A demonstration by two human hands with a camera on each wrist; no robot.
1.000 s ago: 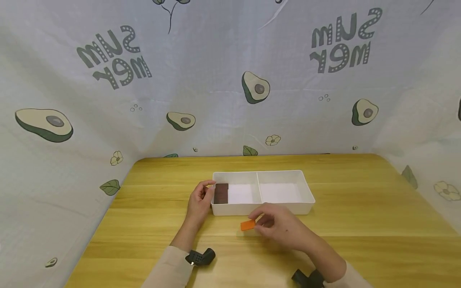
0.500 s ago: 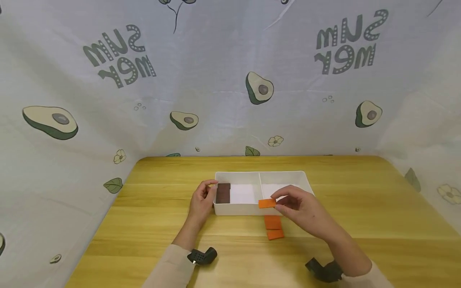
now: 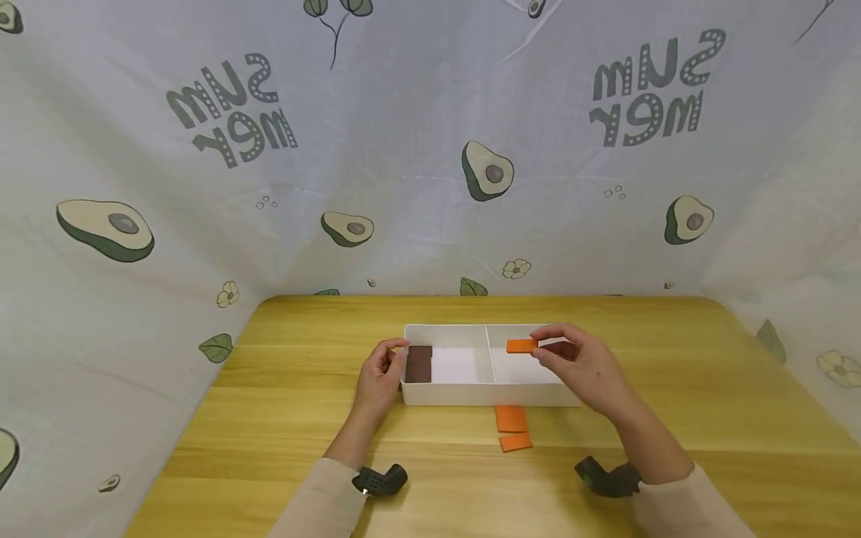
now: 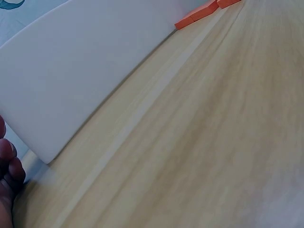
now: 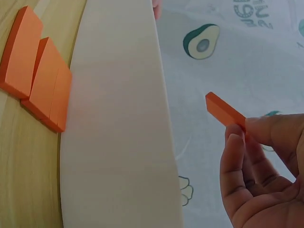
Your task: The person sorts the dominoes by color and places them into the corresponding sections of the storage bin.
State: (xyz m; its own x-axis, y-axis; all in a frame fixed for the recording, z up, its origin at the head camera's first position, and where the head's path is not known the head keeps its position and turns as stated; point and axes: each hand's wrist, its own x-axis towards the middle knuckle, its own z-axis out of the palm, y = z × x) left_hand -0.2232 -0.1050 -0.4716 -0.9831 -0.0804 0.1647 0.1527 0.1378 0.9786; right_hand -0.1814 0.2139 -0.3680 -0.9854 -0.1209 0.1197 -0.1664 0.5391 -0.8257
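My right hand (image 3: 592, 370) pinches a small flat orange block (image 3: 521, 346) by its end, between thumb and fingers. It holds the block above the right compartment of a white two-compartment box (image 3: 484, 394). In the right wrist view the block (image 5: 224, 110) is clear of the box's wall (image 5: 116, 118). At the box's left end, my left hand (image 3: 378, 381) touches the side with relaxed fingers. Dark brown blocks (image 3: 419, 365) lie side by side along the left wall of the left compartment. Part of the right compartment is hidden behind my right hand.
More orange blocks (image 3: 511, 419) lie on the wooden table (image 3: 296, 418) close to the box's front wall, with one (image 3: 516, 443) slightly nearer to me. A printed cloth (image 3: 403, 149) hangs behind the table and at its sides.
My right hand has carried the orange block up from the table in front, over the box's front wall, to above the right compartment. The left hand stays at the box's left end.
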